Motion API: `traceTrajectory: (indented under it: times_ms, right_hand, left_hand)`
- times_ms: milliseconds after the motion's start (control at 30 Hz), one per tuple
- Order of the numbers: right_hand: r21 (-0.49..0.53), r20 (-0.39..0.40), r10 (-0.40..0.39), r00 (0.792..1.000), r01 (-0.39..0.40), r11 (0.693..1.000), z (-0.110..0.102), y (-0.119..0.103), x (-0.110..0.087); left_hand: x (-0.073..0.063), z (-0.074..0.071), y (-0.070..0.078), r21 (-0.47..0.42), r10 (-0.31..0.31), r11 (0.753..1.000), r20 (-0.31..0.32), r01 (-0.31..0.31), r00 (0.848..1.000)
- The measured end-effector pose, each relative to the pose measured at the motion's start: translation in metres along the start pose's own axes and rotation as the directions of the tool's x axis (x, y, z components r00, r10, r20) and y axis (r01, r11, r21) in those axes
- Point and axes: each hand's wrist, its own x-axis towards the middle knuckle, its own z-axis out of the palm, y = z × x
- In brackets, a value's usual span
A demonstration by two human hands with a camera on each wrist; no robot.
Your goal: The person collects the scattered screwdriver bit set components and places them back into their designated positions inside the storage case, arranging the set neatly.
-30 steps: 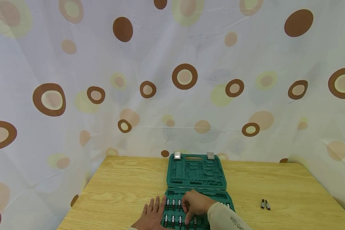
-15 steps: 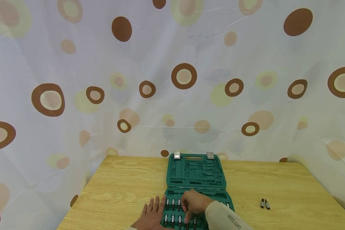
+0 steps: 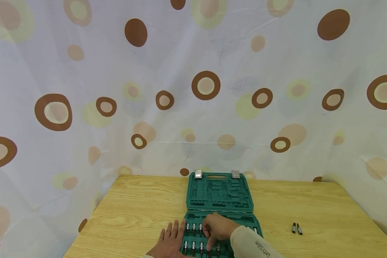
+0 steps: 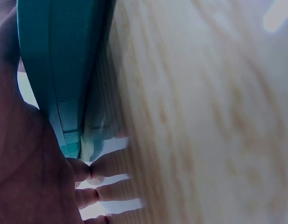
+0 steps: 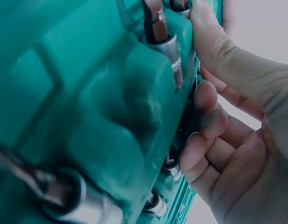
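Observation:
A green tool case lies unfolded on the table with chrome bit sockets in two rows of its near half. My left hand rests flat beside the case's left edge, fingers spread; the left wrist view shows its fingers on the wood and the case side close by. Over the rows, my right hand curls its fingers at a dark-tipped bit socket, partly hidden by them. Its thumb touches near another socket at the top of the right wrist view.
Two bit sockets lie on the wooden table to the right of the case. The lid half, with moulded recesses and two metal latches, lies toward the back. A dotted curtain hangs behind the table.
Both hands keep nearly the same pose and place. The whole scene drifts very slightly left in the head view.

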Motion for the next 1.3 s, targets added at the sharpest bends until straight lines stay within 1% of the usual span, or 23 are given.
traceTrajectory:
  times_ms: [267,400,533,733,867,967,1067,1233,1300]
  right_hand:
    - [0.003,0.004,0.006,1.000,-0.006,1.000,-0.001,0.002,0.001]
    - [0.004,0.006,-0.001,1.000,0.001,1.000,-0.001,0.003,0.001]
    - [0.014,0.004,-0.004,1.000,0.004,1.000,0.000,-0.001,-0.002]
    - [0.028,-0.008,0.007,1.000,-0.007,1.000,0.001,-0.013,-0.009]
    - [-0.009,-0.015,0.009,1.000,-0.009,1.000,0.001,-0.007,-0.006]
    - [-0.028,-0.009,0.010,1.000,-0.010,1.000,0.002,0.002,-0.001]
    - [-0.042,-0.004,0.012,1.000,-0.012,0.999,0.002,0.008,0.002]
    - [-0.049,-0.002,0.006,1.000,-0.006,0.999,0.003,0.009,0.002]
    - [-0.039,0.000,0.003,1.000,-0.003,0.999,0.003,0.008,0.001]
  left_hand:
    - [-0.001,0.000,0.001,-0.014,0.010,1.000,-0.003,-0.010,1.000]
    - [0.000,0.001,0.000,-0.010,0.008,1.000,-0.006,-0.008,1.000]
    - [0.004,0.006,-0.006,-0.006,0.014,1.000,-0.007,-0.014,1.000]
    - [0.011,0.019,-0.021,0.004,0.029,1.000,-0.028,-0.029,0.999]
    - [0.015,0.021,-0.024,-0.004,0.030,1.000,-0.023,-0.030,0.999]
    - [0.015,0.020,-0.023,-0.010,0.028,1.000,-0.016,-0.028,0.999]
    - [0.011,0.015,-0.017,-0.006,0.019,1.000,-0.011,-0.019,1.000]
    - [0.001,0.003,-0.002,0.009,-0.004,1.000,-0.005,0.004,1.000]
    - [-0.001,0.002,0.000,0.007,-0.009,1.000,-0.005,0.009,1.000]
